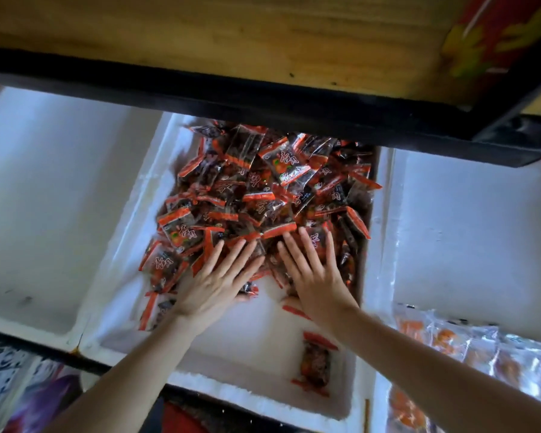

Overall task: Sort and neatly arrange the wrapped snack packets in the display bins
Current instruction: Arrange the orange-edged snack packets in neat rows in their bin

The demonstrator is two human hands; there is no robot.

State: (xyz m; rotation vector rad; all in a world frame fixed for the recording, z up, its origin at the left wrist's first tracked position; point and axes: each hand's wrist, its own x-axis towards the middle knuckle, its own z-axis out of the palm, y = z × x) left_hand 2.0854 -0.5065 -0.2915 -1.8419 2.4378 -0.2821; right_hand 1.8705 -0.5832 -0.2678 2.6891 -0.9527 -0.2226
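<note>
Under a wooden shelf (200, 32), the middle bin (247, 332) holds the snack packets (263, 189) heaped toward its back, not yet in order. Left hand (219, 282) and right hand (316, 282) press, spread flat, on the heap's near edge; one stray packet (315, 364) lies apart in front.

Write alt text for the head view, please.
The left hand and right hand press flat on the near edge of a heap of red-and-black snack packets in the middle white foam bin. One stray packet lies alone nearer the front; clear orange packets sit in the right bin.
</note>
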